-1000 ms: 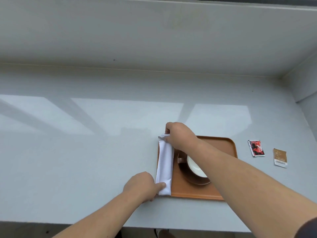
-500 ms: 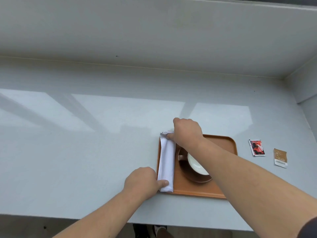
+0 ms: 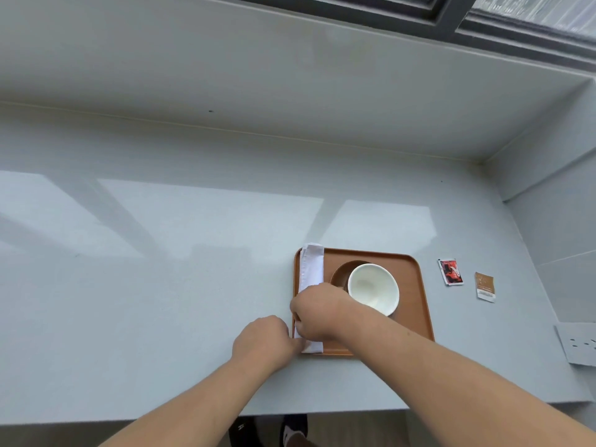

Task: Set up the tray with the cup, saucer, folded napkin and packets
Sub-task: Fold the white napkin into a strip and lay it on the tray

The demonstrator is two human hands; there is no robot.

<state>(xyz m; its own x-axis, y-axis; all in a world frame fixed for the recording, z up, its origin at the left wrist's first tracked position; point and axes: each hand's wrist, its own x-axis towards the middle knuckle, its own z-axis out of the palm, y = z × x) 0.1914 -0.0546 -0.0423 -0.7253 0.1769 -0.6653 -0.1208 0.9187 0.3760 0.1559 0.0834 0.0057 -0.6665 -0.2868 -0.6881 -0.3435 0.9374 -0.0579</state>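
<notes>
Writing on both packets perhaps unreadable.

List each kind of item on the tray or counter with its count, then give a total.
Tray: 1
Saucer: 1
Cup: 1
Napkin: 1
Packets: 2, red and brown
Total: 6

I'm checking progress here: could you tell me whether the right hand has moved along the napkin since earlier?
Yes: the right hand slid from the tray's far corner toward its near edge.
</notes>
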